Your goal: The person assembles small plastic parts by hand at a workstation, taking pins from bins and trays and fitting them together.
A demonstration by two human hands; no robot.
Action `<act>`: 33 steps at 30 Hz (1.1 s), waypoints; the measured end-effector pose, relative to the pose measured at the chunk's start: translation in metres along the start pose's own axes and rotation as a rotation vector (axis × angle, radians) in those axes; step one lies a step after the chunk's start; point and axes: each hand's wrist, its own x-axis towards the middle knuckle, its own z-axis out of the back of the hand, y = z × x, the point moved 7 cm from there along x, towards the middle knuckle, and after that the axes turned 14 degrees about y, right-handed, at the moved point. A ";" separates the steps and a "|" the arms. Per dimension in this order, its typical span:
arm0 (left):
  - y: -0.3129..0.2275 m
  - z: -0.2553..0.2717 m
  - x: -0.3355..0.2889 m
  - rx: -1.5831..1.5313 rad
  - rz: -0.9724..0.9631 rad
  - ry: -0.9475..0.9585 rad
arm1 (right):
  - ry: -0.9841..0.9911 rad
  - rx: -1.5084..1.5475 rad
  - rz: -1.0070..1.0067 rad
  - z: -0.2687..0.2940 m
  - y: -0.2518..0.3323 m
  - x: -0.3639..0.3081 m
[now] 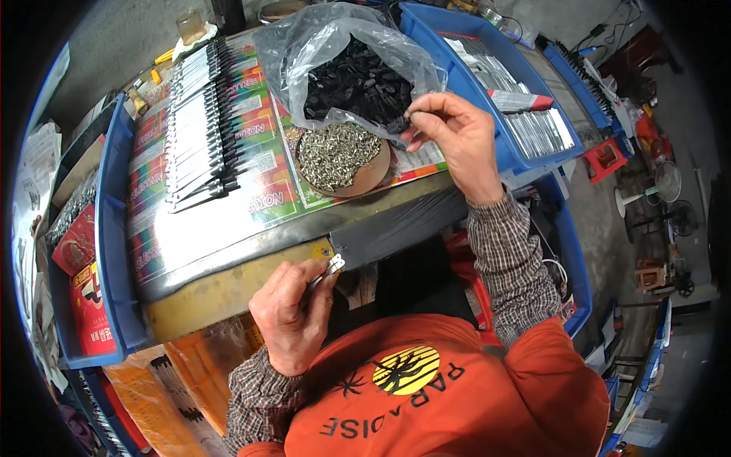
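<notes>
My left hand is closed in front of the table edge, gripping a slim silvery metal piece whose bright end sticks out past the thumb and forefinger. Over the right rim of a clear plastic bag, my right hand has thumb and forefinger pinched together; what lies between them is too small and dark to make out. Small black plastic parts fill the bag. Just below it, a round brown dish holds a heap of tiny silvery metal pieces.
A row of silvery strips with black ends lies on the colourful printed table cover. A blue bin stands at the left, and another blue bin with flat silvery pieces at the right. Farther right are a red stool and a fan.
</notes>
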 end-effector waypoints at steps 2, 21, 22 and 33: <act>0.000 -0.002 -0.001 -0.012 0.038 0.034 | 0.023 0.133 -0.011 -0.012 0.006 -0.015; -0.015 -0.013 -0.015 -0.056 0.036 0.087 | 0.165 0.387 -0.136 -0.091 0.018 -0.086; -0.014 -0.014 -0.016 -0.063 0.047 0.096 | 0.174 0.371 -0.156 -0.094 0.018 -0.087; -0.010 -0.017 -0.021 -0.025 0.008 0.082 | 0.153 0.391 -0.260 -0.101 0.013 -0.089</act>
